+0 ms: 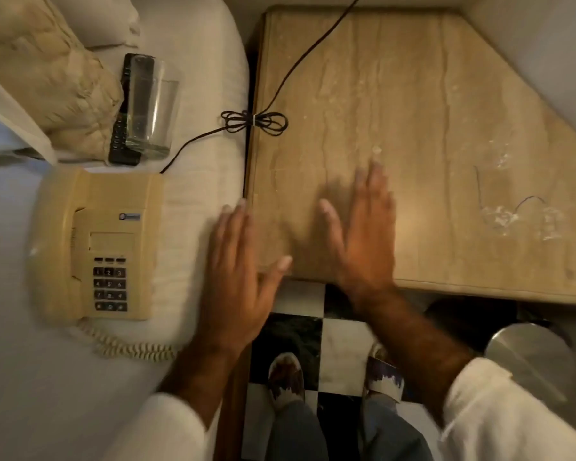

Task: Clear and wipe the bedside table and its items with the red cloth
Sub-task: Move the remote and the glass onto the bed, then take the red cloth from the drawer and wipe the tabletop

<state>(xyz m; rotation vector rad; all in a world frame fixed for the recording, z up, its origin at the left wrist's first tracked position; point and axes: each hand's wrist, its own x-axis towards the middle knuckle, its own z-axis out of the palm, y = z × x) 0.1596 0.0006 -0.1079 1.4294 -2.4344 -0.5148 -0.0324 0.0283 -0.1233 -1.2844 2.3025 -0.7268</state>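
My sleeves (167, 427) sit nearest the lens, at 7 and 5 o'clock, with my shoes (286, 377) on the checkered floor (343, 334) between them at 6.

At 9 o'clock the phone (94, 247) lies on the bed (197, 181), handset in its cradle, its coiled cord (130, 347) curling out below it toward 7. Above it, at 10 o'clock, the glass (152, 108) lies on its side across the remote (127, 128), both just beside a crumpled pillow (47, 74).

My left hand (236, 277) hovers flat over the bed's edge near the centre, fingers spread and holding nothing, thumb reaching toward the table's near corner. A black cable (253, 123), tied in a small bundle, runs from the phone across the gap and up over the table toward 12.

My right hand (363, 227) is just right of centre, over the table (429, 94), palm down, fingers straight and slightly apart, empty; whether it touches the top I cannot tell. At 3 o'clock the marble top carries white smears (512, 217) and a thin thread (479, 191). A metal bin (529, 357) stands on the floor at 4. The red cloth is out of view.
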